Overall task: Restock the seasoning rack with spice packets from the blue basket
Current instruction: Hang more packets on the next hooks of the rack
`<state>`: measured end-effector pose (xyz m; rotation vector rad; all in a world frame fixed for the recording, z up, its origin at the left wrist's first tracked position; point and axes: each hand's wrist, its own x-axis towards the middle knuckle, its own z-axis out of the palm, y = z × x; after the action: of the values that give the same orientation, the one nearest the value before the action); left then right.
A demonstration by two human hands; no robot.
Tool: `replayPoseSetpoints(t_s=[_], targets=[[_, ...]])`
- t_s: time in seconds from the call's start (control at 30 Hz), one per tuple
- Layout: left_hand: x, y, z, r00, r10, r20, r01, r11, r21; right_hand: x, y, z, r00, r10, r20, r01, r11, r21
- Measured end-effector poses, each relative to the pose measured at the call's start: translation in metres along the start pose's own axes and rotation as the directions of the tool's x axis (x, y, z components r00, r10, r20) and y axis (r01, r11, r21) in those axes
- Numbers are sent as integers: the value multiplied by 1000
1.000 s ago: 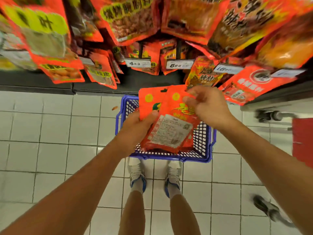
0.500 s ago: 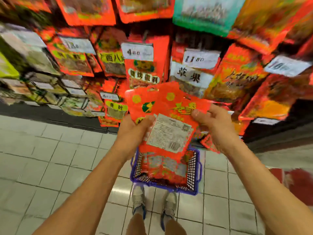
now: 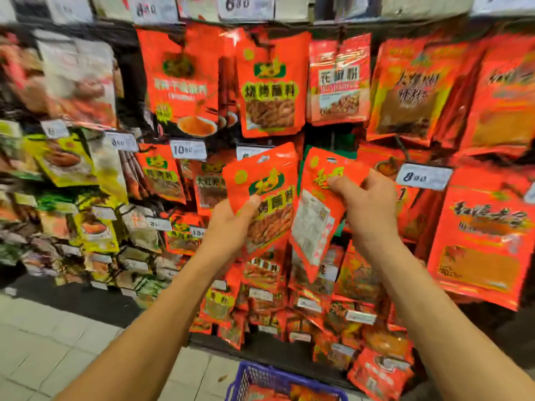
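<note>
My left hand (image 3: 231, 227) grips an orange-red spice packet (image 3: 269, 183) with its printed front towards me. My right hand (image 3: 367, 204) holds a second orange-red packet (image 3: 315, 227) by its top, white label side showing, tilted and just right of the first. Both are raised in front of the seasoning rack (image 3: 289, 27). A matching packet (image 3: 270, 85) hangs on the rack directly above them. The blue basket (image 3: 254, 374) stands on the floor at the bottom edge, with red packets inside.
The rack is crowded with hanging red, orange and yellow packets and white price tags such as one (image 3: 424, 176) to the right of my right hand. A grey tiled floor (image 3: 43, 357) lies at lower left. The picture is blurred.
My view has tilted up from the basket to the rack. Both hands rose, and the packets held together have been separated, one in each hand.
</note>
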<state>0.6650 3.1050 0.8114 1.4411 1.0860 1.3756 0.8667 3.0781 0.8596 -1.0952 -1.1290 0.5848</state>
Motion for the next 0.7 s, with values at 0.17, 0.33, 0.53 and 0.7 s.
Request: replayPoseSetpoints(t_s=[0.17, 0.33, 0.53, 0.7], targets=[[21, 38, 6, 981, 80, 174, -71, 996, -54, 9, -37, 64, 996, -81, 34, 86, 980, -177], [52, 60, -19, 954, 209, 215, -212, 977, -9, 32, -71, 99, 993, -44, 109, 55, 994, -98], [98, 66, -54, 990, 99, 103, -79, 980, -183, 78, -68, 93, 996, -79, -34, 69, 967, -245], [125, 62, -73, 987, 27, 160, 24, 951, -307, 103, -57, 115, 1000, -10, -1, 9, 963, -269]])
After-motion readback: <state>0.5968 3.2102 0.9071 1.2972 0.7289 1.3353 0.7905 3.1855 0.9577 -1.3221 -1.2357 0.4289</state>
